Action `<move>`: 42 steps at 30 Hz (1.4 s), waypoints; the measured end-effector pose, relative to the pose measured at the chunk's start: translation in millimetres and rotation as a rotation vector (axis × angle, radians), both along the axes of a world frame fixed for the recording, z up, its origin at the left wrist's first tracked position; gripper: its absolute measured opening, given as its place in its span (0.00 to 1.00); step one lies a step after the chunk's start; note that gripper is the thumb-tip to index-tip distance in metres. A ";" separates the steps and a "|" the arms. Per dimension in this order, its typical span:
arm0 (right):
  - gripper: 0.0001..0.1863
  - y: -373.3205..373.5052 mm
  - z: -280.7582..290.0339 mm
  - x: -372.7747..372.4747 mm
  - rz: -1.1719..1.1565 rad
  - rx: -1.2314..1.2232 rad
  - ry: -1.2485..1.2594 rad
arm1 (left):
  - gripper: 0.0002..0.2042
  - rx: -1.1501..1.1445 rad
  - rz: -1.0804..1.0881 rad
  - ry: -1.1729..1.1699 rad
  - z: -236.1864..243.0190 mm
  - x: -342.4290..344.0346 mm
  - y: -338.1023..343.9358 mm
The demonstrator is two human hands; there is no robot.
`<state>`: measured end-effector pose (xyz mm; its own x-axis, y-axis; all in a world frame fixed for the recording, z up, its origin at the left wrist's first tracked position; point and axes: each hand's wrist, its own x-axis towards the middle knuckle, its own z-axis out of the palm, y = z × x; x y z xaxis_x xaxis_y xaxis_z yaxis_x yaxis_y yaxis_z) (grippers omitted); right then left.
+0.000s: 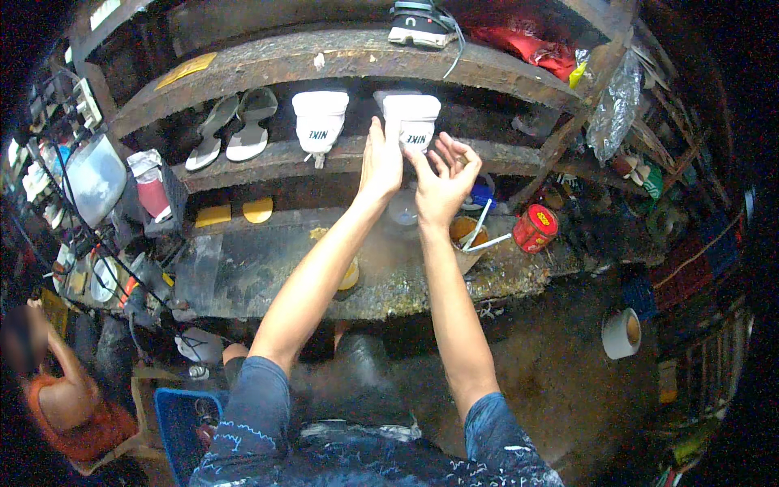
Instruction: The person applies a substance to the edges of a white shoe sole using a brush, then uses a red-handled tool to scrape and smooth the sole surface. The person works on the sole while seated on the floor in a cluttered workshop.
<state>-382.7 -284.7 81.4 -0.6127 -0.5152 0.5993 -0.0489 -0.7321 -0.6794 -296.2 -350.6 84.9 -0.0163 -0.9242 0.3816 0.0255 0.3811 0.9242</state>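
Observation:
Two white shoes sit on the middle shelf, heels facing me; the left shoe point(320, 122) stands apart from my hands. At the right shoe point(412, 112), my left hand point(380, 162) lies along its left side, fingers straight and together. My right hand point(442, 178) is just below and right of that shoe, its fingers loosely bent and apart. The right thumb tip is close to the heel's lower edge; I cannot tell whether it touches. Neither hand is wrapped round the shoe.
A pair of sandals point(253, 134) stands left on this shelf; a dark sneaker point(420, 26) is above. On the bench below are a red can point(535, 228) and a tub with brushes point(471, 233). A person point(77, 398) sits at lower left near a blue chair point(166, 422).

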 end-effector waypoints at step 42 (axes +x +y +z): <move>0.22 263.7 -69.1 -56.5 0.149 0.627 -0.151 | 0.11 0.374 0.450 -0.283 -115.3 324.2 314.6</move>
<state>-439.2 -21.0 12.3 -0.5613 -0.8245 0.0714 0.1512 -0.1871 -0.9706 28.0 -35.9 -30.4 0.3510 -0.9337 0.0707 -0.3259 -0.0510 0.9440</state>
